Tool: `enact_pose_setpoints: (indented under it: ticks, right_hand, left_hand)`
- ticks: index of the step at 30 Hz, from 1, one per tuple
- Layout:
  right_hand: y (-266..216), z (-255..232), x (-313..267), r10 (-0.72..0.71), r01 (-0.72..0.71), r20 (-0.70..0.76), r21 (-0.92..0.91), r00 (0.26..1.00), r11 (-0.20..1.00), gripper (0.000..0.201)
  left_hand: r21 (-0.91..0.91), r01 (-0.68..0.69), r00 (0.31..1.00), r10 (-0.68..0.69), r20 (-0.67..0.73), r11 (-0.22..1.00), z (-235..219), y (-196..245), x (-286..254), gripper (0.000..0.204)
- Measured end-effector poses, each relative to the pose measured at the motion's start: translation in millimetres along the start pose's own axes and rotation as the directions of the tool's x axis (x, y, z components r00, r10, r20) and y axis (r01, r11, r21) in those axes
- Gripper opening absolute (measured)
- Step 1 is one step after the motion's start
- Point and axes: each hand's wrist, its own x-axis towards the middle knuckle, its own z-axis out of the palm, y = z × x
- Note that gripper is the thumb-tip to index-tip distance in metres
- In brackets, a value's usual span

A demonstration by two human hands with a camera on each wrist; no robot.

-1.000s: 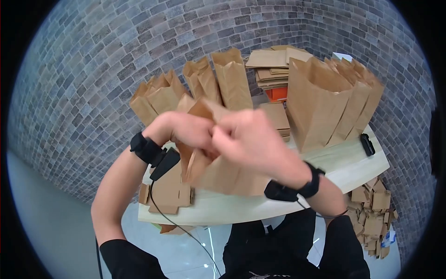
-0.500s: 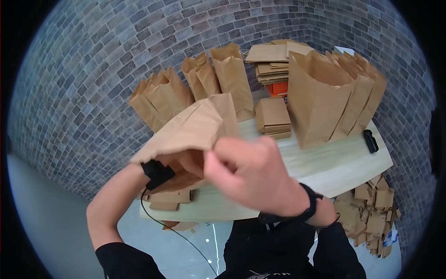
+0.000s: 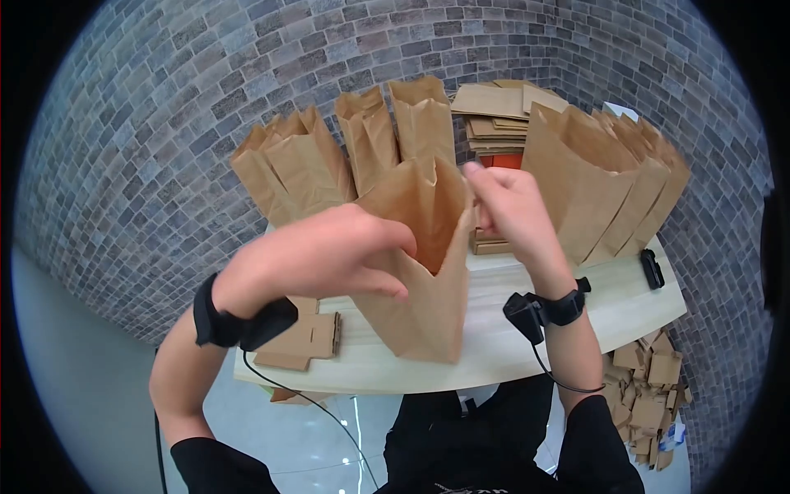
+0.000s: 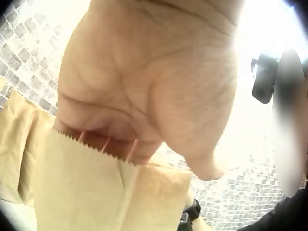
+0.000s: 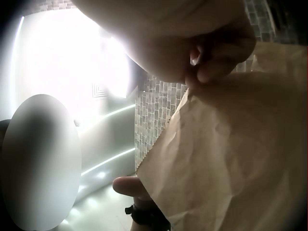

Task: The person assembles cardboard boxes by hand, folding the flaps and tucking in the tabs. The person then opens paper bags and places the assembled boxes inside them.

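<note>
A tall brown paper bag [image 3: 420, 317] stands upright on the table before me, its mouth open and its top edge serrated. My left hand [image 3: 325, 251] reaches over the near left rim. In the left wrist view its fingers go down behind the bag's serrated edge [image 4: 108, 192], while the thumb [image 4: 207, 166] stays apart outside. At the far right corner of the mouth is my right hand [image 3: 518, 206]. Its thumb and finger pinch the top of the bag [image 5: 226, 149] in the right wrist view.
Several opened paper bags stand along the back left [image 3: 292, 165] and the right [image 3: 588, 181]. Between them is a cardboard stack [image 3: 498, 103] with an orange box [image 3: 502, 160]. Flat cardboard [image 3: 309, 337] lies front left, a black object [image 3: 652, 269] at the right edge. Cardboard pieces [image 3: 650, 395] lie heaped below.
The bag was tilted and lifted with my left hand inside it; now it is upright on the table. My left hand has come out to its rim, and my right hand has moved up and away to the far corner.
</note>
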Motion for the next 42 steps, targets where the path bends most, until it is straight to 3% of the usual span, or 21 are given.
enact_pose_setpoints:
  ticks: [1, 2, 4, 5, 6, 8, 9, 11, 14, 17, 22, 27, 31, 36, 39, 41, 42]
  right_hand:
    - [3.9, -9.7, 0.3, 0.023, -0.021, -0.029, 0.045, 0.999, 0.999, 0.042]
    - [11.2, -16.6, 4.1, 0.019, -0.018, -0.032, 0.035, 0.999, 0.999, 0.042]
    - [45.4, -27.1, 16.7, -0.033, 0.034, -0.246, -0.003, 0.969, 0.999, 0.04]
    - [79.5, -32.5, 31.7, -0.162, 0.097, -0.277, -0.235, 0.947, 0.967, 0.035]
    - [108.2, -40.4, 42.8, -0.2, 0.023, -0.228, -0.603, 0.953, 0.797, 0.032]
    - [152.7, -26.1, 45.3, -0.154, -0.106, -0.205, -0.867, 0.967, 0.488, 0.043]
    - [169.9, -19.3, 44.5, -0.158, -0.109, -0.212, -0.864, 0.965, 0.491, 0.043]
    - [187.0, -8.2, 44.5, -0.167, -0.227, -0.279, -0.934, 0.946, 0.276, 0.06]
    - [189.2, -2.8, 48.2, -0.108, -0.278, -0.303, -0.94, 0.947, 0.195, 0.074]
    - [180.2, 0.7, 49.3, -0.007, -0.304, -0.31, -0.936, 0.951, 0.178, 0.079]
    - [177.8, 2.2, 41.4, -0.014, -0.297, -0.307, -0.931, 0.952, 0.215, 0.079]
    - [190.5, 0.9, 42.9, -0.01, -0.301, -0.316, -0.912, 0.949, 0.279, 0.077]
    - [198.2, -0.3, 44.2, -0.118, -0.295, -0.346, -0.901, 0.931, 0.318, 0.076]
    - [165.4, 1.4, 18.0, -0.208, -0.274, -0.362, -0.893, 0.909, 0.358, 0.071]
    - [135.5, -4.2, -17.9, -0.302, -0.153, -0.293, -0.899, 0.907, 0.411, 0.074]
    - [108.0, -11.2, -37.7, -0.469, 0.024, -0.221, -0.886, 0.855, 0.462, 0.074]
    - [91.6, -12.5, -45.4, -0.474, 0.028, -0.219, -0.887, 0.853, 0.46, 0.074]
  left_hand:
    - [-0.005, -0.138, 0.982, 0.136, -0.129, 0.99, 11.8, -8.2, 2.4, 0.022]
    - [-0.007, -0.146, 0.98, 0.144, -0.138, 0.989, 12.1, -8.7, 3.2, 0.022]
    - [0.148, -0.09, 0.98, 0.114, -0.161, 0.985, 11.6, -8.1, 6.0, 0.013]
    - [0.149, -0.1, 0.979, 0.124, -0.161, 0.984, 10.6, -10.3, 6.7, 0.013]
    - [0.186, -0.083, 0.975, 0.118, -0.187, 0.979, 8.7, -14.4, 5.6, 0.012]
    - [0.231, -0.069, 0.97, 0.119, -0.212, 0.971, 6.2, -20.1, 4.5, 0.012]
    - [0.273, -0.019, 0.968, 0.086, -0.236, 0.962, 7.6, -22.3, 3.1, 0.013]
    - [0.322, 0.033, 0.963, 0.056, -0.262, 0.946, 9.6, -27.1, -1.3, 0.014]
    - [0.261, 0.081, 0.96, -0.005, -0.28, 0.962, 14.6, -35.9, -10.4, 0.016]
    - [0.147, 0.106, 0.947, -0.055, -0.316, 0.983, 16.4, -42.8, -18.1, 0.016]
    - [0.132, 0.076, 0.909, -0.015, -0.416, 0.988, 30.0, -53.8, -18.4, 0.016]
    - [0.132, 0.067, 0.919, -0.01, -0.393, 0.989, 34.3, -46.1, -17.5, 0.014]
    - [0.111, 0.056, 0.927, -0.01, -0.375, 0.992, 37.5, -44.2, -20.8, 0.012]
    - [0.083, -0.023, 0.936, 0.05, -0.347, 0.996, 40.1, -47.3, -25.6, 0.015]
    - [0.012, -0.062, 0.925, 0.062, -0.375, 0.998, 35.7, -46.6, -27.3, 0.022]
    - [-0.039, -0.077, 0.905, 0.054, -0.423, 0.996, 28.2, -45.3, -26.8, 0.026]
    - [-0.138, -0.021, 0.906, -0.039, -0.422, 0.99, 22.9, -44.7, -26.2, 0.027]
